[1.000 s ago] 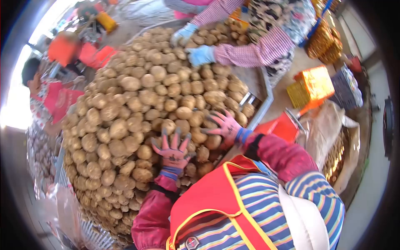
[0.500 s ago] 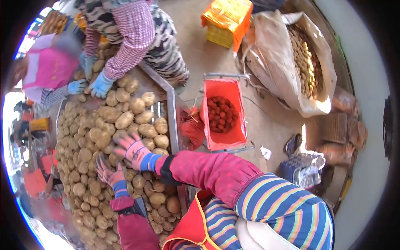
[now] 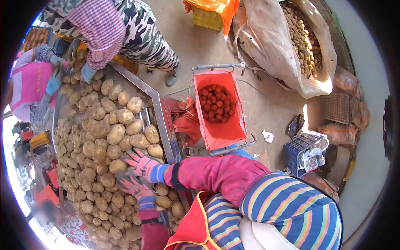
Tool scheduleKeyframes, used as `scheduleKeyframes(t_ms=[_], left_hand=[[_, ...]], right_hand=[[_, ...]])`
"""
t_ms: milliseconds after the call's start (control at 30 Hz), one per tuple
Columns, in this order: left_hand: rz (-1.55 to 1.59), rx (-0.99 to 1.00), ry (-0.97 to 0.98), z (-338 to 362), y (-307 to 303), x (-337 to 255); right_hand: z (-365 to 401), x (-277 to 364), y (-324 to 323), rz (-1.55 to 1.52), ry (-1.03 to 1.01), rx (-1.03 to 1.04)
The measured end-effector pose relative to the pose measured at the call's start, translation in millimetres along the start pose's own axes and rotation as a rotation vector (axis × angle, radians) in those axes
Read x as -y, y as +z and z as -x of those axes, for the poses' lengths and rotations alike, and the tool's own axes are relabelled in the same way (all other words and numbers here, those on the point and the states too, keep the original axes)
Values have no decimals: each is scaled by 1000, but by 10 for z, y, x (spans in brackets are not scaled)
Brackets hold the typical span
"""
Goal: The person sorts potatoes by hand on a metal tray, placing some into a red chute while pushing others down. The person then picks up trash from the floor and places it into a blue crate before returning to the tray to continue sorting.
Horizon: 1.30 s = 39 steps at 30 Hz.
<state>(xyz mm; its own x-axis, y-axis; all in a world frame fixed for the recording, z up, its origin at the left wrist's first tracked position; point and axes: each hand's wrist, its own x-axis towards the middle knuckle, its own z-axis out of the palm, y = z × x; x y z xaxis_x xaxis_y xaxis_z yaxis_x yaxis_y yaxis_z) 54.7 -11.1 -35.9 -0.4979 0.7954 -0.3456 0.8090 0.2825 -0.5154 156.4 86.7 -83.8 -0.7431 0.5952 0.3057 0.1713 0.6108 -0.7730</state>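
At the far left edge a co-worker in a pink vest [image 3: 28,85] reaches a blue-gloved hand [image 3: 54,81] onto the heap. Beside them a second co-worker in a checked sleeve and camouflage trousers [image 3: 125,29] has a gloved hand [image 3: 87,74] among the top end of the pile. The potatoes [image 3: 100,137] cover the worktop [image 3: 160,118] in a thick layer, right up to its steel rim.

The person's left hand [image 3: 135,188], in a pink and grey glove, lies flat on the potatoes near the lower end of the heap. Its grip is apart, with the fingers spread and nothing clamped in them. Just beside it, a little higher and nearer the rim, the right hand [image 3: 143,164] rests on the potatoes in the same way: grip apart, fingers fanned out over a few tubers and closed on none. Its magenta sleeve [image 3: 216,173] crosses over the steel rim.

To the right of the worktop, on the floor, an orange-red crate [image 3: 221,133] holds small red round produce [image 3: 214,103]. Above it stands a yellow crate [image 3: 208,17] under an orange cover. Further right a large open sack [image 3: 266,46] is filled with more small potatoes [image 3: 306,37], and a blue crate [image 3: 298,152] sits lower down, near the person's striped shoulder
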Motion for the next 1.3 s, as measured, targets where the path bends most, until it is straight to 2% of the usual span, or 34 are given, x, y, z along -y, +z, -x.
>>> scheduleKeyframes(t_ms=[33,100,133,167,233,300,333,367,467,500,533,567,600,667,700,733,767,800,833,867,900,967,1000,1100,1167,1233,1300], left_hand=[[0,9,3,-64,65,42],[304,-423,83,-322,332,232],[301,-419,78,-535,562,354],[819,-471,92,-790,844,475],[1338,-500,98,-971,953,548],[-172,-322,-167,-1088,707,532],[-174,-321,-168,-1058,636,571],[59,-345,-160,-1035,572,605],[755,-401,-119,-935,284,709],[984,-408,-99,-886,139,778],[1013,-456,-17,-474,-336,423],[891,-514,29,-217,-181,392],[767,-568,73,91,11,435],[752,-563,148,720,46,143],[751,-561,124,869,85,107],[642,-464,286,1027,157,70],[537,-359,432,1207,234,50],[434,-281,441,1285,171,39],[335,-186,448,1289,63,7],[379,-189,398,1269,39,-55],[417,-203,349,1192,29,-86],[412,-249,305,1167,-3,-144],[433,-278,314,1195,2,-155],[485,-323,325,1562,5,-146],[627,-334,477,1808,73,-122],[641,-288,425,1976,417,-155],[713,-505,398,2060,755,-178]], right_hand=[[-90,-24,29,-5,7,6],[-367,-56,142,160,-46,0],[-506,-62,107,167,-20,45],[-647,-54,37,162,-21,46],[-872,-62,-48,176,64,185],[-1091,-157,32,196,77,165],[-1190,-190,75,218,93,140],[-1270,-195,62,217,92,137],[-1503,-149,138,-17,296,74],[-1476,-63,256,-22,300,69],[-1412,38,431,-56,293,-53],[-1363,100,512,-90,286,-172],[-940,284,-90,-116,148,22],[-397,313,-126,-23,-53,27],[-159,196,281,-192,-59,-99],[33,207,-126,-33,-121,90],[158,133,-335,60,-202,56],[233,-8,-429,115,-321,25],[249,-55,-603,156,-314,153],[244,-110,-717,212,-290,302],[290,-271,-673,306,-385,268],[316,-294,-682,352,-395,291],[328,-292,-673,401,-449,179],[325,-251,-716,490,-368,250],[325,-245,-733,549,-346,234],[322,-245,-710,581,-357,202],[314,-212,-732,571,-365,194]])
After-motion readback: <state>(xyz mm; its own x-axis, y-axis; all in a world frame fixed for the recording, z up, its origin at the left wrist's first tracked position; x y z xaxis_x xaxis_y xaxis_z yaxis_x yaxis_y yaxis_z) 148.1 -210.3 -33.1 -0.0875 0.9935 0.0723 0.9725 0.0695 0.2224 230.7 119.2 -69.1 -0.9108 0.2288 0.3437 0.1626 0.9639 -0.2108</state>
